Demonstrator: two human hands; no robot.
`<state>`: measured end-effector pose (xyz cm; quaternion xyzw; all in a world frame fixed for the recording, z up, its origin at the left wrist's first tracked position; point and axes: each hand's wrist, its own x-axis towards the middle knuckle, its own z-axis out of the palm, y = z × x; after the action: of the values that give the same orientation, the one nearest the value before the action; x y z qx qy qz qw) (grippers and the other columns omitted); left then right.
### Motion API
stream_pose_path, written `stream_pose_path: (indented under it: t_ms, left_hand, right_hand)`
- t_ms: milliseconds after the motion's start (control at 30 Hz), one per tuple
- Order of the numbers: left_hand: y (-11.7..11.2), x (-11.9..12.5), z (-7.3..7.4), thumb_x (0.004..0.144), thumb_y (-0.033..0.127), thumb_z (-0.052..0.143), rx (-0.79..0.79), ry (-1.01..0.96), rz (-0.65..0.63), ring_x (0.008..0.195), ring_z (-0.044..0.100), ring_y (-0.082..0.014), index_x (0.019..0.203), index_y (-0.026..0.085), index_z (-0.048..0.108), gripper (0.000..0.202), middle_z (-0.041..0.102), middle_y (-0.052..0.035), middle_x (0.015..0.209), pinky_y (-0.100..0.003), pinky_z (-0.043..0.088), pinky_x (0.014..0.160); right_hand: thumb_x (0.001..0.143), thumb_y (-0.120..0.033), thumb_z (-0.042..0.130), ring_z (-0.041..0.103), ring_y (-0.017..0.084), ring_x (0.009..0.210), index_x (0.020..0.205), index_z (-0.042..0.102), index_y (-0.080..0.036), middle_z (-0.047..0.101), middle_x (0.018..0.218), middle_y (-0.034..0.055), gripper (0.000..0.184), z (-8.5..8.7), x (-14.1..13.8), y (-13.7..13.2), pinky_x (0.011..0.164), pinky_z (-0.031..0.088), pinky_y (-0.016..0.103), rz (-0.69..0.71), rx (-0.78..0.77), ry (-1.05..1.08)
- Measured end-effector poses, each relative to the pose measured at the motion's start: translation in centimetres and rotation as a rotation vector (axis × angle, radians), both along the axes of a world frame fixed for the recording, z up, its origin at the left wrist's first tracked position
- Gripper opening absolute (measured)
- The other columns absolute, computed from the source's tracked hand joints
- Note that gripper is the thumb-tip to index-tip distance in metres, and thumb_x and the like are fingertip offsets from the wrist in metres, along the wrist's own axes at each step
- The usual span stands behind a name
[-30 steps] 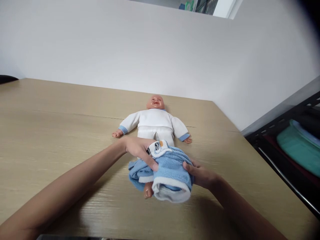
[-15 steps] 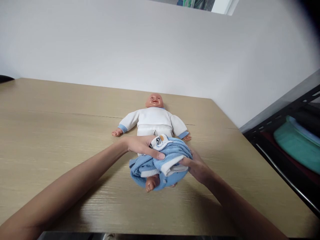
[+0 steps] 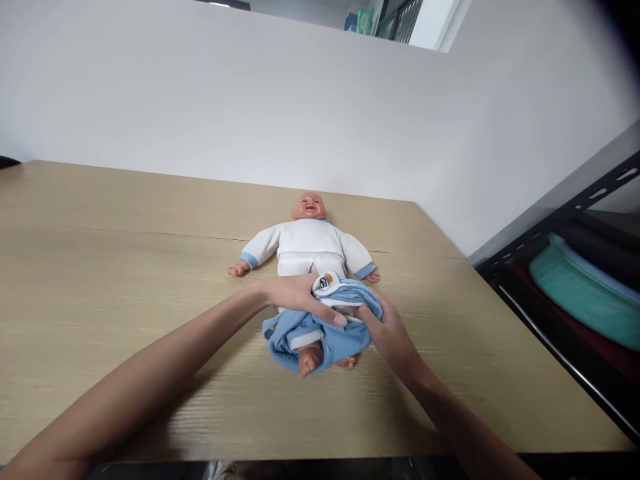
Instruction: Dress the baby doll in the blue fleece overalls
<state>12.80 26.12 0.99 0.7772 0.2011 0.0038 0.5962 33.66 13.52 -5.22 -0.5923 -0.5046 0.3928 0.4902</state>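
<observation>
A baby doll [image 3: 309, 241] in a white top with blue cuffs lies on its back on the wooden table [image 3: 125, 267], head away from me. A bunched light-blue fleece garment [image 3: 325, 330] with white trim covers its legs; both bare feet poke out at the near end. My left hand [image 3: 295, 298] grips the garment's upper left part, fingers curled over the cloth. My right hand [image 3: 383, 327] holds the garment's right side, thumb pressed into the fabric.
A white wall [image 3: 250, 100] stands right behind the table. To the right is a dark metal shelf [image 3: 565, 247] holding folded teal cloth [image 3: 585, 293]. The table's right edge runs near the shelf.
Both hands have drawn the blue garment up the doll's legs toward its waist. The doll's feet, mostly hidden a second ago, now stick out below the cloth.
</observation>
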Motion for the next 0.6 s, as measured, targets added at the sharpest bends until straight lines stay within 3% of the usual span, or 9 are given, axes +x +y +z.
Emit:
stream_pose_path:
  t_ms: [133,233,367,500,600]
  left_hand:
    - [-0.8,0.7,-0.2,0.089,0.04,0.075,0.121,0.008,-0.045,0.105,0.073,-0.0256,0.106,0.018,0.073,0.028,0.079,-0.0033,0.11,-0.034,0.054,0.094]
    - [-1.4,1.1,-0.6,0.088,0.034,0.068,0.182,-0.012,-0.049,0.103,0.072,-0.0251,0.109,0.018,0.07,0.026,0.078,-0.0037,0.111,-0.033,0.054,0.09]
    - [-2.4,1.2,-0.8,0.085,0.041,0.072,0.364,0.043,0.02,0.1,0.071,-0.0294,0.118,0.018,0.066,0.042,0.076,-0.0089,0.112,-0.036,0.052,0.085]
    - [-3.3,1.1,-0.4,0.082,0.049,0.075,0.537,0.238,0.033,0.103,0.069,-0.0358,0.145,0.014,0.053,0.076,0.072,-0.0173,0.119,-0.039,0.05,0.081]
    - [-3.9,1.0,-0.1,0.081,0.049,0.076,0.589,0.3,0.002,0.096,0.068,-0.0342,0.142,0.016,0.053,0.073,0.071,-0.0145,0.109,-0.036,0.047,0.073]
  right_hand:
    - [0.091,-0.046,0.074,0.073,0.031,0.108,0.126,0.073,-0.02,0.079,0.12,0.0108,0.043,0.7,-1.4,-3.6,0.095,0.06,0.041,-0.043,-0.067,0.05]
    - [0.093,-0.058,0.074,0.075,0.033,0.103,0.129,0.075,-0.018,0.081,0.112,0.0128,0.054,1.1,-2.7,-6.3,0.092,0.062,0.042,-0.052,-0.126,0.055]
    - [0.091,-0.064,0.073,0.075,0.038,0.109,0.129,0.076,-0.018,0.081,0.117,0.015,0.06,0.4,-3.9,-8.1,0.086,0.064,0.041,-0.192,-0.11,0.006]
    - [0.091,-0.059,0.073,0.076,0.037,0.097,0.119,0.082,-0.018,0.083,0.108,0.0151,0.051,-1.3,-4.5,-9.0,0.084,0.063,0.044,-0.308,-0.118,-0.17]
    - [0.09,-0.055,0.074,0.074,0.034,0.083,0.106,0.084,-0.019,0.082,0.093,0.0134,0.041,-2.7,-4.5,-9.7,0.078,0.061,0.043,-0.337,-0.082,-0.295]
